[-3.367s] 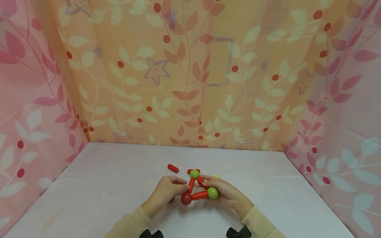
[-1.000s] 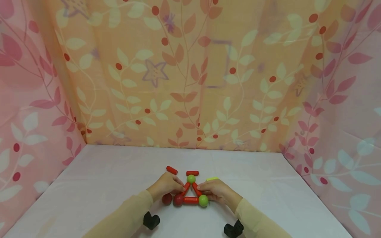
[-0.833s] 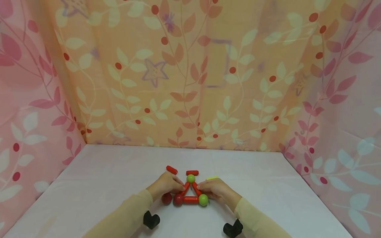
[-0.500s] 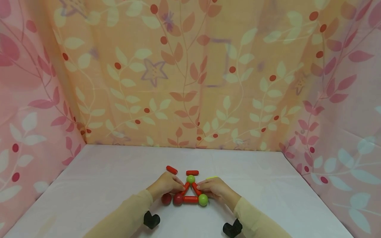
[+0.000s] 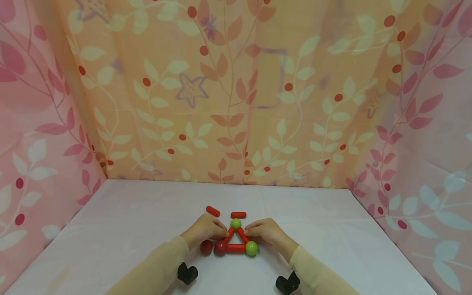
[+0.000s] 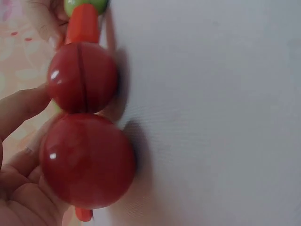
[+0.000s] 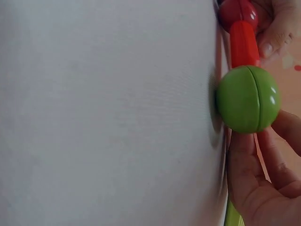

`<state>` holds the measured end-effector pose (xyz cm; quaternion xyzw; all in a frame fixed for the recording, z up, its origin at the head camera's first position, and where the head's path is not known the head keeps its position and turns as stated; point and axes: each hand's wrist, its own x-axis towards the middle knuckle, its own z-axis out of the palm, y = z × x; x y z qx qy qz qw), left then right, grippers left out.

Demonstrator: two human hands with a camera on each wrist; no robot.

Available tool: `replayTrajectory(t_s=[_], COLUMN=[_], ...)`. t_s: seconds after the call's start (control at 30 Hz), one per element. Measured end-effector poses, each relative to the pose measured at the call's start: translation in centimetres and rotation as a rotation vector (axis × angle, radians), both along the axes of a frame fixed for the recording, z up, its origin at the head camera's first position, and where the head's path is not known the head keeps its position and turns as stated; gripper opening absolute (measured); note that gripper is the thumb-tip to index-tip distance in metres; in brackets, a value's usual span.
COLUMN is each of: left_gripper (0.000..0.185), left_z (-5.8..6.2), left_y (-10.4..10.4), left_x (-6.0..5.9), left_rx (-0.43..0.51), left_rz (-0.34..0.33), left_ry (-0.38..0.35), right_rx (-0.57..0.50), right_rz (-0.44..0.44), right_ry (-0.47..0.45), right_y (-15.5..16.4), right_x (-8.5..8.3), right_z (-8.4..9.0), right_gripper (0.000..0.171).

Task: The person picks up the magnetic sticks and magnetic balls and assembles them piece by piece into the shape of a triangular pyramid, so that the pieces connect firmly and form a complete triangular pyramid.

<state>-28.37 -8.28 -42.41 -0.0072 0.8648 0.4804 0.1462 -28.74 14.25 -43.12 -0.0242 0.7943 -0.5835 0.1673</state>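
The triangle (image 5: 236,237) lies flat on the bench (image 5: 332,229), low and just left of centre in the head view: three red rods joined at the corners by a green ball at the apex (image 5: 235,223), a green ball at lower right (image 5: 251,248) and a red ball at lower left (image 5: 220,247). Judged by look, the parts are hard, glossy plastic, light and stiff; the balls would be slippery and the joints are the weak points, likely to part if twisted. The slanted rods offer the surest hold, taken from both sides at once. A loose red ball (image 5: 206,246) sits touching the corner red ball on its left; the left wrist view shows the two in contact. The left hand (image 5: 204,231) rests fingertips on the left slanted rod (image 5: 229,234), fingers curled over it; whether it pinches or merely touches cannot be told. The right hand (image 5: 267,232) mirrors it on the right slanted rod (image 5: 243,234), fingers bent, with the lower green ball just before its fingers in the right wrist view. Two spare red rods (image 5: 213,211) (image 5: 238,214) lie just beyond the apex, apart from the triangle. Leaf-patterned cloth (image 5: 236,90) closes the background.
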Motion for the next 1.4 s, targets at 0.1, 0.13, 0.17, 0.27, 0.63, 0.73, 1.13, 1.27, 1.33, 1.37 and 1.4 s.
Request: replayTrajectory(t_s=[0.1,0.13,0.17,0.27,0.63,0.73,1.13,1.27,1.33,1.37,1.4], left_gripper=[0.018,0.019,0.019,0.019,0.018,0.020,0.031,0.035,0.036,0.036,0.036], left_z=[0.2,0.3,0.5,0.8,1.0,1.2,1.5,1.2,0.9,0.7,0.6], left_y=[-0.7,-1.0,-1.3,-2.2,-4.4,-4.7,-5.1,-5.1,-5.1,-5.1,-5.1], left_x=[0.0,0.0,0.0,0.0,0.4,0.2,-1.4,-2.2,-2.5,-2.8,-3.0], left_rx=[0.028,0.039,0.054,0.059,0.083,0.077,0.109,0.154,0.162,0.164,0.164], left_rz=[0.009,0.018,0.030,0.051,0.059,0.067,0.099,0.099,0.100,0.102,0.101], left_ry=[0.017,0.017,0.018,0.037,0.105,0.127,0.181,0.195,0.202,0.204,0.210], right_rx=[-0.016,-0.020,-0.031,-0.049,-0.039,-0.045,-0.076,-0.080,-0.072,-0.067,-0.064], right_rz=[-0.001,-0.008,-0.017,-0.033,-0.177,-0.202,-0.244,-0.250,-0.250,-0.250,-0.251], right_ry=[0.015,0.019,0.022,0.042,0.054,0.057,0.101,0.093,0.087,0.085,0.084], right_y=[0.6,0.8,1.0,1.5,3.3,3.7,4.9,5.1,5.2,5.2,5.2], right_x=[0.1,0.2,0.4,0.7,0.2,-0.2,-1.0,-1.3,-1.4,-1.5,-1.6], right_z=[0.1,0.2,0.3,0.6,1.5,1.5,1.6,1.8,1.8,1.8,1.8], right_gripper=[0.031,0.032,0.033,0.037,0.036,0.037,0.040,0.041,0.040,0.039,0.038])
